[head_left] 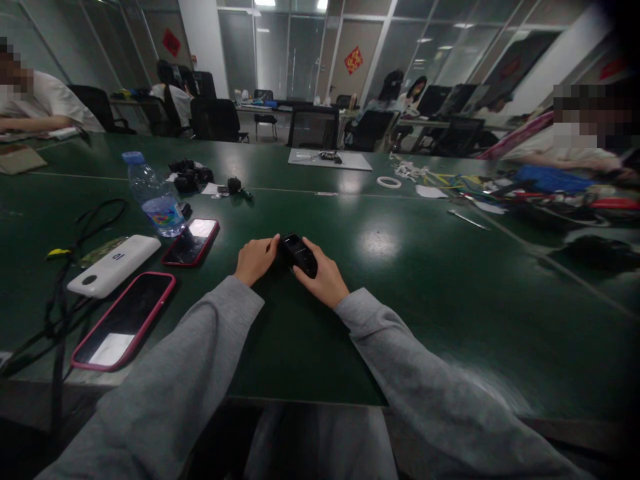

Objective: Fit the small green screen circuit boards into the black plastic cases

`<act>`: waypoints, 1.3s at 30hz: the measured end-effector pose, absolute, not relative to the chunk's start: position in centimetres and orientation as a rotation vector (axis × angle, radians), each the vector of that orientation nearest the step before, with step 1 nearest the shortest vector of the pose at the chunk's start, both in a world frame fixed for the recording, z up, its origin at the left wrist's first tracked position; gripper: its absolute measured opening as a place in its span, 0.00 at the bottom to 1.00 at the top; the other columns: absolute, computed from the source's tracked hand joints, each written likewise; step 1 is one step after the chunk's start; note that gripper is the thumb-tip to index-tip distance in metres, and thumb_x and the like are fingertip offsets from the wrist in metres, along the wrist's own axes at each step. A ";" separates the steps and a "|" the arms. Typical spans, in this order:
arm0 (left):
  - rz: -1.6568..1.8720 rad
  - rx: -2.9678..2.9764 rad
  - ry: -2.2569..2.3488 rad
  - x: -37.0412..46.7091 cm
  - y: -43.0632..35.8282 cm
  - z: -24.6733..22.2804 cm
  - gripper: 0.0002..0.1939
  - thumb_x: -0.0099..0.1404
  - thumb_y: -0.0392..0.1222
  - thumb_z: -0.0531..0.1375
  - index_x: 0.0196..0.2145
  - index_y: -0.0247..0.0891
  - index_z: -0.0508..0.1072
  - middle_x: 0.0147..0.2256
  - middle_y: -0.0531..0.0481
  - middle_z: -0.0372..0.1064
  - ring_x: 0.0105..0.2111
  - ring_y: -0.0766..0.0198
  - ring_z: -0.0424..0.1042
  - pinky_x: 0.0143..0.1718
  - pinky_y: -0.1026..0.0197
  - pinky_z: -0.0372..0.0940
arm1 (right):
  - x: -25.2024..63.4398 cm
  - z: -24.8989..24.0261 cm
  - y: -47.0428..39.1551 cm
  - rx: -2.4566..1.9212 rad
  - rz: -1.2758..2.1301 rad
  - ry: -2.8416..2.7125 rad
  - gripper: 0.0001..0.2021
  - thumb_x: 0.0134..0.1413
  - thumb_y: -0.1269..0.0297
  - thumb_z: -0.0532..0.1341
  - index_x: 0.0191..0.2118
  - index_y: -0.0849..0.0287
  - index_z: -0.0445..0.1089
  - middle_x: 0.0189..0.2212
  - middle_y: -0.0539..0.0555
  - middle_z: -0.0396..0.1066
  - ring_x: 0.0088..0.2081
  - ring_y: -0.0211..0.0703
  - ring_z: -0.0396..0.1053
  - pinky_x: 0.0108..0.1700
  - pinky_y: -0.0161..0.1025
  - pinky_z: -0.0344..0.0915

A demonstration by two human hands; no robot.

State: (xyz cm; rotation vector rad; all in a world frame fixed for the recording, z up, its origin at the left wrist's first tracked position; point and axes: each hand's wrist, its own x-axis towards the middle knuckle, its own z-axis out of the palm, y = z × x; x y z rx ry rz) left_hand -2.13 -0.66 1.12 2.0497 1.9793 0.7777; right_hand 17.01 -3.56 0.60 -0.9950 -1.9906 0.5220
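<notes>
Over the table (420, 320) at twelve o'clock, the right hand (325, 275) clamps a black device (300, 255), likely light, stiff and best held by its sides, with the left hand (254, 260) beside it, grip unclear.

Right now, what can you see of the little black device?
The black device is small and oblong with rounded edges, apparently plastic. Its dark face, turned up, shows faint pale marks too small to read. It lies slantwise in the right hand; the left hand is at its far end. Whether it touches the table is unclear.
</notes>
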 end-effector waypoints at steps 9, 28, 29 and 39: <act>0.815 2.076 1.937 -2.3 -0.7 1.2 0.33 0.66 0.62 0.37 0.26 0.39 0.71 0.26 0.45 0.69 0.26 0.59 0.66 0.27 0.60 0.50 | 19.0 2.1 -2.4 -1.068 0.404 -1.603 0.33 0.52 0.56 0.61 0.62 0.53 0.50 0.55 0.58 0.60 0.53 0.53 0.62 0.55 0.50 0.60; 0.731 2.046 1.909 -1.7 -0.8 1.4 0.31 0.61 0.69 0.43 0.37 0.41 0.70 0.29 0.49 0.70 0.28 0.62 0.67 0.28 0.63 0.53 | 19.3 -1.9 0.2 -1.397 0.136 -1.870 0.31 0.45 0.54 0.64 0.55 0.60 0.61 0.48 0.63 0.63 0.51 0.58 0.57 0.50 0.56 0.59; 0.732 2.047 1.908 -1.7 -0.8 1.4 0.31 0.61 0.69 0.43 0.37 0.41 0.70 0.29 0.49 0.70 0.29 0.62 0.67 0.28 0.63 0.53 | 19.3 -1.8 0.1 -1.405 0.123 -1.872 0.30 0.46 0.54 0.64 0.55 0.60 0.61 0.48 0.62 0.62 0.51 0.58 0.57 0.50 0.55 0.59; 0.763 2.059 1.846 -1.8 -0.8 1.2 0.30 0.62 0.67 0.43 0.38 0.40 0.69 0.30 0.48 0.70 0.29 0.62 0.68 0.27 0.62 0.54 | 18.8 -0.7 -1.0 -1.380 0.065 -1.870 0.27 0.49 0.55 0.63 0.55 0.53 0.61 0.49 0.58 0.59 0.52 0.56 0.54 0.48 0.54 0.59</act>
